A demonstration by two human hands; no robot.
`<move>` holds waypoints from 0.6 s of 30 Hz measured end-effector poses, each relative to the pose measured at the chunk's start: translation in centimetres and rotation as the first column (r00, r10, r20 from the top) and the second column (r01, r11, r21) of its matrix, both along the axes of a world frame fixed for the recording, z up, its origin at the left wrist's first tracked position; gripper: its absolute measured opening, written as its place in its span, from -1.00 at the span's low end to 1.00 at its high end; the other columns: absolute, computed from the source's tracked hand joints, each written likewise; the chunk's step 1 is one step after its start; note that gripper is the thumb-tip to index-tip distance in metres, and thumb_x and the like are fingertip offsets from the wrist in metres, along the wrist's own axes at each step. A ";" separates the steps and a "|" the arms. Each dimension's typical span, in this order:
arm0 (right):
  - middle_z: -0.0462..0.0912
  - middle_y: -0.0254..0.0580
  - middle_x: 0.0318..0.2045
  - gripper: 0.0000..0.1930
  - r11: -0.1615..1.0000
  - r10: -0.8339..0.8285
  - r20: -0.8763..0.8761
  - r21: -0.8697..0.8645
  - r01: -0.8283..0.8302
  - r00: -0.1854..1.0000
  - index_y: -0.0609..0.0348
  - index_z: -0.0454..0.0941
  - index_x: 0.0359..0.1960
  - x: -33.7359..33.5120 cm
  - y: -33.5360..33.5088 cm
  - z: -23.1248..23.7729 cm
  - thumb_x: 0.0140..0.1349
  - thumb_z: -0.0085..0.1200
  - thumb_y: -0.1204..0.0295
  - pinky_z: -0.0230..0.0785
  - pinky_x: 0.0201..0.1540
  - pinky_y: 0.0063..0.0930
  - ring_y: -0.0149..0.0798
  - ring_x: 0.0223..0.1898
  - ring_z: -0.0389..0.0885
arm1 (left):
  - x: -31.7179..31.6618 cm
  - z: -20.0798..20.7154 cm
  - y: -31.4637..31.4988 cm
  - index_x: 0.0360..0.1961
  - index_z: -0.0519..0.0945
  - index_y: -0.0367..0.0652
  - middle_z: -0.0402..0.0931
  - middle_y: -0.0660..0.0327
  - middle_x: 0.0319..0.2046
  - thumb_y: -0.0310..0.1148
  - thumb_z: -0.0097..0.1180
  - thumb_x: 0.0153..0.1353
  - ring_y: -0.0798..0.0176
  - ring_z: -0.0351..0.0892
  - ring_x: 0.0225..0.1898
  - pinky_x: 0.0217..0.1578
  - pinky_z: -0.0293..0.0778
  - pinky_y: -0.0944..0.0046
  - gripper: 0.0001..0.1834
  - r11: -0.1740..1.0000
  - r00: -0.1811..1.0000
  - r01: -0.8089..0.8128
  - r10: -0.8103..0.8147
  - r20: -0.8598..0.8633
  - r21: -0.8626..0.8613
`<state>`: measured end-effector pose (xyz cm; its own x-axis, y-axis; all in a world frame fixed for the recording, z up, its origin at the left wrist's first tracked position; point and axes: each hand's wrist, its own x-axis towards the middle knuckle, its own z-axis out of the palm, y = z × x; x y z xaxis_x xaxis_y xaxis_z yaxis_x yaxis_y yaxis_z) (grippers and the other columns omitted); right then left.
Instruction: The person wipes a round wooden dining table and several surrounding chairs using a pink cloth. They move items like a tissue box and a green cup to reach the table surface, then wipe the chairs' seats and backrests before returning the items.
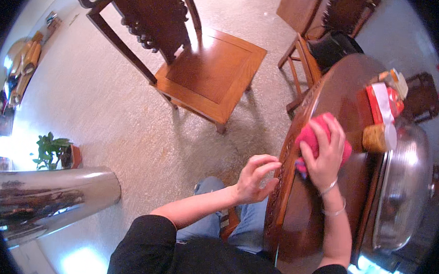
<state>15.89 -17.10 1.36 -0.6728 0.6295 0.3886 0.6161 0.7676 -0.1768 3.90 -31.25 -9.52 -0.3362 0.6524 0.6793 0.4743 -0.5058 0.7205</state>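
Note:
Under my right hand point(327, 155) is a bunched pink cloth point(307, 137), which I grip with my fingers spread over its top. The cloth lies on the dark wooden table point(302, 218) close to its carved edge, and a bluish-purple part shows at its lower corner. My left hand point(258, 179) is beside that edge, its fingers loosely curled and apart from the thumb, holding nothing. Whether its fingertips touch the edge I cannot tell.
Farther along the table stand a jar with a pale lid point(376, 138) and a red-and-white packet point(379, 103), near a large shiny metal cover point(401, 191). A wooden chair point(213, 72) faces the table. At left are a metal cylinder point(52, 197) and a potted plant point(52, 150).

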 end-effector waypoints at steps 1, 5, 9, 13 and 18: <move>0.34 -0.03 0.18 -0.50 1.000 0.006 0.010 -0.017 -0.006 1.000 -0.03 0.52 0.06 0.4 -0.4 0.0 0.02 0.23 0.21 0.05 0.29 -0.04 0.10 0.27 0.20 | -0.3 1.2 0.9 0.06 0.41 -0.23 0.42 0.02 -0.01 -0.53 0.23 0.02 0.01 0.42 0.01 0.02 0.37 0.10 -0.47 0.999 1.000 0.029 -0.030 -0.006 -0.020; 0.35 -0.10 0.19 -0.47 0.995 -0.011 0.046 -0.095 0.015 0.999 -0.07 0.53 0.06 0.9 -2.1 0.9 -0.01 0.26 0.16 0.05 0.26 0.00 0.10 0.29 0.19 | -0.8 4.8 2.6 0.10 0.41 -0.21 0.39 -0.01 -0.01 -0.53 0.21 0.03 -0.07 0.45 -0.01 -0.01 0.46 0.09 -0.46 0.987 0.989 0.139 -0.142 -0.035 -0.081; 0.34 -0.14 0.20 -0.50 0.993 -0.051 0.048 -0.101 0.055 0.998 -0.10 0.54 0.06 1.3 -2.7 1.1 0.05 0.20 0.08 0.04 0.26 0.05 0.10 0.30 0.17 | -0.9 9.1 2.1 0.05 0.45 -0.16 0.42 0.02 -0.03 -0.52 0.29 -0.01 -0.01 0.44 0.01 -0.04 0.48 0.14 -0.47 0.967 0.990 0.127 -0.136 -0.026 -0.221; 0.33 -0.15 0.21 -0.51 0.988 -0.101 0.062 -0.108 0.108 0.993 -0.11 0.53 0.07 1.3 -4.3 1.2 0.10 0.10 0.04 0.03 0.27 0.09 0.11 0.31 0.15 | -1.1 13.9 1.2 0.05 0.46 -0.13 0.44 0.04 -0.06 -0.51 0.26 0.02 -0.03 0.51 -0.05 -0.11 0.54 0.11 -0.49 0.915 0.967 0.185 -0.234 -0.097 -0.359; 0.32 -0.16 0.20 -0.49 0.971 -0.149 0.009 -0.190 0.148 0.989 -0.12 0.52 0.09 1.4 -8.8 1.5 0.04 0.14 0.15 -0.04 0.32 0.15 0.09 0.31 0.13 | -3.5 16.6 0.2 0.01 0.49 -0.07 0.45 0.05 -0.07 -0.46 0.22 -0.02 -0.03 0.56 -0.11 -0.17 0.56 0.11 -0.52 0.829 0.837 0.358 -0.488 -0.245 -0.429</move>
